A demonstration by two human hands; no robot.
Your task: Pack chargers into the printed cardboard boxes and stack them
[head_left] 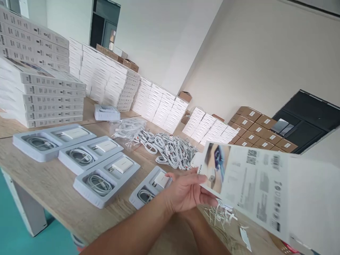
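My left hand (187, 191) pinches the near left end of a white printed packaging box (252, 187), thumb on top. The box is tilted up and runs out of the right edge of the picture. My right hand (172, 176) lies mostly hidden behind the left one, its forearm crossing beneath. Its visible fingertips rest at the right end of a moulded tray (135, 198); the rest of that grip is hidden. That tray carries a white charger (161, 180) and a coiled cable (145, 195). Left of it lie three similar filled trays (106, 203).
A heap of coiled cables (175, 148) and some clear plastic bags (130, 127) lie behind the trays. White box stacks (55, 95) line the table's far side. Cut white scraps (221, 214) lie under the held box. Brown cartons (255, 127) are piled at the back right.
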